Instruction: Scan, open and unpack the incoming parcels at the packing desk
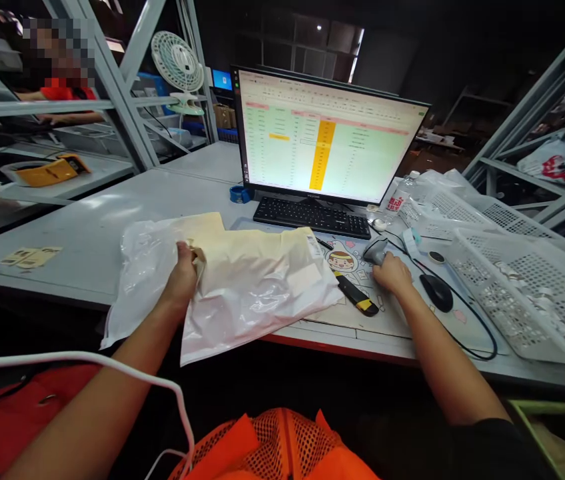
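Note:
My left hand is closed on the bunched edge of a white plastic bag with a cream upper part and a small label at its right corner. A second white bag lies to the left, partly behind that hand and wrist. Both bags reach over the front edge of the desk. On the right, my right hand is wrapped round a grey handheld barcode scanner, low over the desk mat. A black and yellow utility knife lies between the bag and this hand.
A monitor and black keyboard stand behind the bags. A mouse, its cable and white plastic baskets are at right. Paper labels lie at left. A white cable crosses my left forearm. Another person sits far left.

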The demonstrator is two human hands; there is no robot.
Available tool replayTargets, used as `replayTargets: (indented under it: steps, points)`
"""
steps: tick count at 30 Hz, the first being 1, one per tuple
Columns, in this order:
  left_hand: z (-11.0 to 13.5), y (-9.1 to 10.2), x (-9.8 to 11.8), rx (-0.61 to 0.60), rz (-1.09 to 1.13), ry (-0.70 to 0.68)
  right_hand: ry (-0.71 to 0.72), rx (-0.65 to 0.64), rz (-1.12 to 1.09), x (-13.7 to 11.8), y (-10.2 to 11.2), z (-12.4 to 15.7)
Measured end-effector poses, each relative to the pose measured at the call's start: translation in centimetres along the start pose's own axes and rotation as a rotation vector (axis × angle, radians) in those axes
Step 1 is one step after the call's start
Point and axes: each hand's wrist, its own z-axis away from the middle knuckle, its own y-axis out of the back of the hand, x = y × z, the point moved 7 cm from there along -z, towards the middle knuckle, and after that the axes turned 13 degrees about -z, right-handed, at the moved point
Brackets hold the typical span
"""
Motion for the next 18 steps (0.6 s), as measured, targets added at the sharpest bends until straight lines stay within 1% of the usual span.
replayTargets:
  steps: [2,4,6,8,10,12,15,17,18]
  points:
    - [0.3,0.0,0.0,-0.110,0.101,0.051,0.008,-0.041,-0.059,-0.5,1.3,-0.2]
    - [0.5,0.4,0.2,-0.188,0.086,0.036,0.034,-0.109,-0.136,-1.2,2.8,-0.1]
    - [0.3,1.5,0.2,-0.175,-0.041,-0.023,0.060,-0.212,-0.249,-2.1,4.0,0.2]
    - [-0.2,2.5,0.1,-0.150,-0.155,-0.075,0.082,-0.350,-0.421,-3.4,4.6,0.7]
    - [-0.6,3.0,-0.1,-0.137,-0.217,-0.132,0.099,-0.489,-0.609,-4.8,4.8,1.3]
    - [-0.9,3.1,-0.3,-0.121,-0.257,-0.189,0.102,-0.591,-0.710,-6.1,4.6,2.0]
    - [-0.9,2.9,-0.7,-0.095,-0.310,-0.223,0.125,-0.673,-0.709,-7.7,4.2,2.8]
    - [-0.7,2.7,-0.7,-0.104,-0.340,-0.237,0.163,-0.681,-0.691,-8.6,4.2,3.1]
    - [-0.6,2.9,-0.7,-0.094,-0.369,-0.237,0.173,-0.677,-0.687,-8.8,4.2,3.3]
